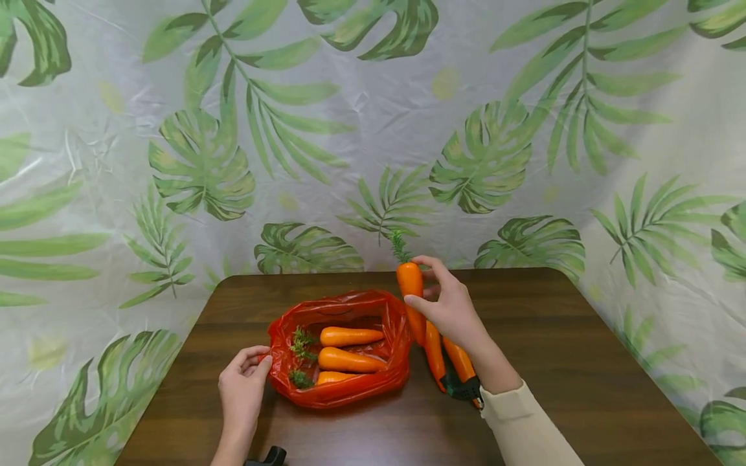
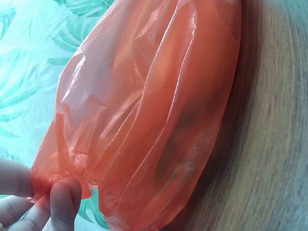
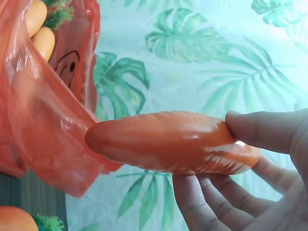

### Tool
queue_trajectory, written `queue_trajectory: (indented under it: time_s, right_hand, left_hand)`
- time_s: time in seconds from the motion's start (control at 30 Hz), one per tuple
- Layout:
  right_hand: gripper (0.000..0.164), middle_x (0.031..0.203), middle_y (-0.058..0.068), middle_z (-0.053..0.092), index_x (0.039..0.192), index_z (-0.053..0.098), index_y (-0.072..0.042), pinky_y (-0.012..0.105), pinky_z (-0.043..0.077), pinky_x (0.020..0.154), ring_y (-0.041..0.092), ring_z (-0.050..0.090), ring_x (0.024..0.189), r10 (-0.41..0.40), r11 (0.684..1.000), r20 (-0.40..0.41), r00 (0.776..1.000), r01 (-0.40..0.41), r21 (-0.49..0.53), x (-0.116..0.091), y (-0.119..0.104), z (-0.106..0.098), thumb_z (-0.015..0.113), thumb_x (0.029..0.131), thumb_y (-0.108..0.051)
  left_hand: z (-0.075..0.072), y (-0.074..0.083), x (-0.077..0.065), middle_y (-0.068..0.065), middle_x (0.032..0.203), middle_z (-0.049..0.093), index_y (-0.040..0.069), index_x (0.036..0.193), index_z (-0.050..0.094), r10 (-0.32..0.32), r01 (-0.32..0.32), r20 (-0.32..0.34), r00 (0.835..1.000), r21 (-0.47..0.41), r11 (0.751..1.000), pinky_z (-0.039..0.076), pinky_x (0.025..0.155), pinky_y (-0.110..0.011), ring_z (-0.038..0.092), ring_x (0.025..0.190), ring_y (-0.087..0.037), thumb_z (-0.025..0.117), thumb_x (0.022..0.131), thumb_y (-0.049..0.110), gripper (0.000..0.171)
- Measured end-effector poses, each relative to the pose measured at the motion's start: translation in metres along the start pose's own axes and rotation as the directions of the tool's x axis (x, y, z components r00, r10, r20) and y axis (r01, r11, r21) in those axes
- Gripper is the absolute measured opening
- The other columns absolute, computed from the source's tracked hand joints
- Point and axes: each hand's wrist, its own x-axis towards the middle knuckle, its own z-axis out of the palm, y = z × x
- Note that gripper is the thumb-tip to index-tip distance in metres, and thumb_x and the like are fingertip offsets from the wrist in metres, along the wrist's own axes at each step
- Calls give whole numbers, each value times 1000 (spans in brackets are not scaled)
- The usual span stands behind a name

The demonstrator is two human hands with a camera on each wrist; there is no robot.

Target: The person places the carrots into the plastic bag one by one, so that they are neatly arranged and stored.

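Observation:
A red plastic bag (image 1: 335, 396) lies with its mouth wide on the table, several carrots (image 1: 352, 359) with green tops inside it. At the bag's left edge my left hand (image 1: 241, 385) pinches the gathered plastic; the left wrist view shows thumb and fingers on the bunched red film (image 2: 67, 180). My right hand (image 1: 451, 307) grips another carrot (image 1: 410, 281) just right of the bag, leafy top up and tip down. In the right wrist view that carrot (image 3: 168, 142) lies between thumb and fingers, apart from the table.
Two more carrots (image 1: 434, 356) lie on the brown table (image 1: 542, 414) under my right wrist, partly hidden by the black wrist device (image 1: 463, 388). Another black device (image 1: 272, 456) shows by my left wrist. A leaf-patterned sheet (image 1: 396, 129) hangs behind the table.

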Motion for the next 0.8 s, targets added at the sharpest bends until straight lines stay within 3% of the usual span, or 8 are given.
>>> queue_trajectory:
  time_s: [0.27, 0.53, 0.8]
  right_hand:
    - [65, 129, 5, 58, 143, 48, -30, 38, 58, 64, 25, 64, 90, -9, 999, 36, 999, 8, 40, 1, -12, 17, 80, 88, -14]
    - [64, 127, 0, 59, 143, 49, -29, 35, 58, 64, 19, 64, 90, -71, 996, 104, 992, 66, 51, 8, -16, 49, 79, 89, -13]
    - [65, 125, -3, 61, 144, 48, -29, 34, 55, 72, 17, 63, 88, -143, 988, 172, 975, 150, -26, 12, -14, 75, 79, 89, -15]
  left_hand:
    - [1, -1, -1, -15, 96, 71, 6, 104, 75, 8, -8, 0, 1000, 0, 1000, 52, 62, -21, 65, 74, -15, 74, 92, 9, 13]
    - [1, -1, 1, -15, 96, 71, 6, 105, 75, 13, -13, -2, 1000, 5, 1000, 51, 61, -20, 64, 73, -14, 73, 92, 9, 13]
    - [1, -2, 0, -16, 96, 71, 5, 104, 75, 13, -13, 0, 1000, 0, 1000, 52, 61, -21, 65, 73, -14, 73, 92, 9, 13]
